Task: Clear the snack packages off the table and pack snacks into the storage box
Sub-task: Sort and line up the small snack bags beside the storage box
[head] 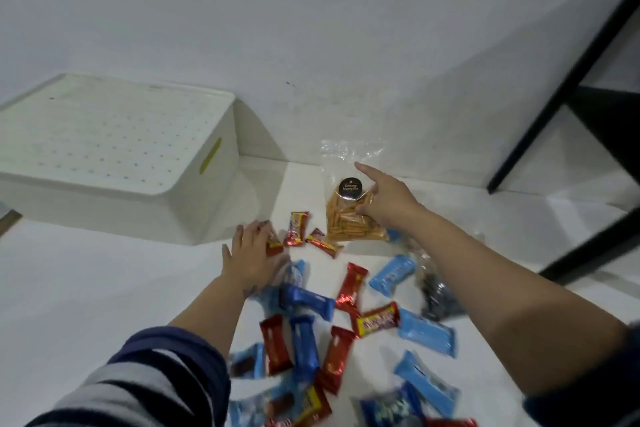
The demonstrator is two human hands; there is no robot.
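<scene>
A white storage box (194, 198) with a dotted lid (104, 135) stands at the back left of the white table (86, 288). Several red and blue snack packages lie scattered in front of me, among them a red bar (351, 286) and a light blue pack (391, 274). My left hand (251, 255) lies flat, fingers spread, over a small red pack (274, 242) near the box. My right hand (384, 199) rests on a clear bag of orange sticks (348, 218), index finger extended, thumb against the bag.
A clear bag with dark contents (438, 295) lies under my right forearm. Black furniture legs (568, 80) rise at the right. A white wall (311, 28) backs the table. Two more small red packs (297, 229) lie between my hands.
</scene>
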